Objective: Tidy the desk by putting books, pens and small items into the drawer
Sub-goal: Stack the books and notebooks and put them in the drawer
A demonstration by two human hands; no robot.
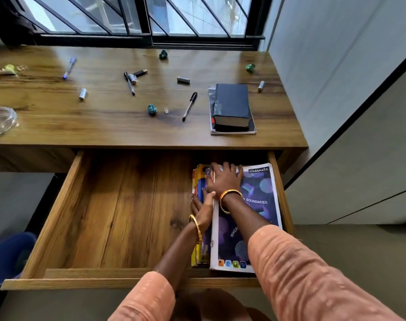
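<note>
- Wooden drawer [118, 205] stood pulled out under the desk [104, 126]; its left and middle floor lay bare, with books packed against its right wall.
- Purple notebook [255, 218] lay flat on top at the right; a yellow-and-blue stack of books [198, 181] sat just beside it on the left, edges showing.
- Right hand [224, 178] lay palm down, fingers spread, across the far ends of both; nothing was pinched.
- Left hand [203, 209] pressed flat against the stack's left edge, fingers together and extended, gripping nothing.
- On the desk, a thick dark book [231, 104] rested on a thinner book [233, 130] near the right front edge: two books.
- Three pens were scattered: a blue pen [69, 67] far left, a black pen [129, 83] in the middle, another black pen [189, 106] near the books.
- Four small cylinders that looked like batteries [82, 93] lay well apart from each other.
- Three crumpled green-blue wads [152, 109], a USB stick [140, 72], and a glass dish [0, 120] at the left edge also stayed on top.
</note>
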